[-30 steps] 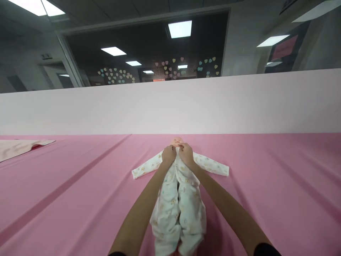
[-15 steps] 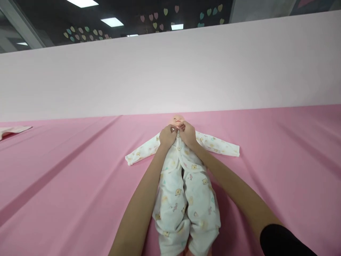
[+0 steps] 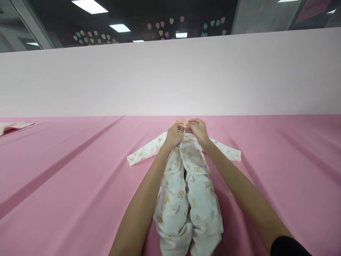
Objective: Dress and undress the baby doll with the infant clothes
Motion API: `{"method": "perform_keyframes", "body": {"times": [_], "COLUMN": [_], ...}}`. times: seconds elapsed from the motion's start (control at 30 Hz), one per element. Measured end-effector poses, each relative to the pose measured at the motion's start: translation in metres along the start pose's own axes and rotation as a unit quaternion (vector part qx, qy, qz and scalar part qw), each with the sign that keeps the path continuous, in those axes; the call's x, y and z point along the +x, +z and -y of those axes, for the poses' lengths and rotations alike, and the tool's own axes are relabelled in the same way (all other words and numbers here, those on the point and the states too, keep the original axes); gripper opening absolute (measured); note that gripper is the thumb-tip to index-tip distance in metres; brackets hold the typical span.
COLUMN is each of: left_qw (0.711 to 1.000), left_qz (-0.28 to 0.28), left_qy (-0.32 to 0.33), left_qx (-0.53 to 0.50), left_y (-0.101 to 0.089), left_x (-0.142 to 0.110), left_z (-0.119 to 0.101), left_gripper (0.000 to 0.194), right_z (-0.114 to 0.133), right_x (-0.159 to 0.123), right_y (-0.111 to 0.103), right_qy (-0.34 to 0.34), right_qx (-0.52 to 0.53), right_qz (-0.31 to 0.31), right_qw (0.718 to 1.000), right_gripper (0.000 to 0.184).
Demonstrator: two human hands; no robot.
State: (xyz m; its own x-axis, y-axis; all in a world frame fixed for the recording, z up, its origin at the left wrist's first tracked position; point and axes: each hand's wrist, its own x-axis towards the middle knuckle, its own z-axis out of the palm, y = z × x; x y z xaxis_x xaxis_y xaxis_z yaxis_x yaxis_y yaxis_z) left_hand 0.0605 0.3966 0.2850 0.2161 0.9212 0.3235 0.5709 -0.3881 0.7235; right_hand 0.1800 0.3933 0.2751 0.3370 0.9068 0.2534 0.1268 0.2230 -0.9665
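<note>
Well, my left hand [image 3: 175, 134] pinches the printed cloth shirt [image 3: 192, 151]; my right hand [image 3: 199, 131], loosely open, hovers by the smooth doll [image 3: 181, 121].

White wall panel [image 3: 170, 78] — heart stickers [image 3: 160, 26] above, behind glass.

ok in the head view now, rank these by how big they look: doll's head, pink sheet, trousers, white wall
1. Pink sheet
2. White wall
3. Trousers
4. Doll's head, partly hidden but clearly smallest
</note>
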Motion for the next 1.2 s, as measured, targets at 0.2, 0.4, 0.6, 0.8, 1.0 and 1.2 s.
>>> {"method": "perform_keyframes", "body": {"times": [0.2, 0.4, 0.6, 0.8, 1.0, 1.2], "left_qw": [0.987, 0.979, 0.983, 0.984, 0.986, 0.987], "left_qz": [0.146, 0.194, 0.175, 0.156, 0.111, 0.155], "left_qy": [-0.062, -0.057, -0.022, 0.001, 0.029, 0.012], "left_qx": [-0.022, 0.008, 0.049, 0.083, 0.119, 0.032], "left_y": [-0.026, -0.04, -0.043, -0.041, -0.038, -0.044], "left_x": [-0.01, -0.013, -0.015, -0.019, -0.025, -0.024], "left_z": [-0.011, -0.01, -0.009, -0.019, -0.031, -0.03], "left_gripper": [0.036, 0.043, 0.046, 0.045, 0.043, 0.039], "right_z": [0.036, 0.041, 0.035, 0.036, 0.048, 0.062], "right_x": [-0.013, -0.03, -0.028, -0.03, -0.037, -0.037], "right_y": [-0.024, -0.014, -0.011, -0.01, -0.012, -0.033], "right_qy": [-0.024, -0.114, -0.109, -0.084, -0.098, -0.049], "right_qx": [-0.23, -0.44, -0.408, -0.406, -0.415, -0.33], "right_qz": [0.182, 0.207, 0.204, 0.193, 0.205, 0.298], "right_qw": [0.956, 0.866, 0.883, 0.889, 0.881, 0.894], "right_gripper": [0.006, 0.013, 0.009, 0.012, 0.022, 0.026]}}
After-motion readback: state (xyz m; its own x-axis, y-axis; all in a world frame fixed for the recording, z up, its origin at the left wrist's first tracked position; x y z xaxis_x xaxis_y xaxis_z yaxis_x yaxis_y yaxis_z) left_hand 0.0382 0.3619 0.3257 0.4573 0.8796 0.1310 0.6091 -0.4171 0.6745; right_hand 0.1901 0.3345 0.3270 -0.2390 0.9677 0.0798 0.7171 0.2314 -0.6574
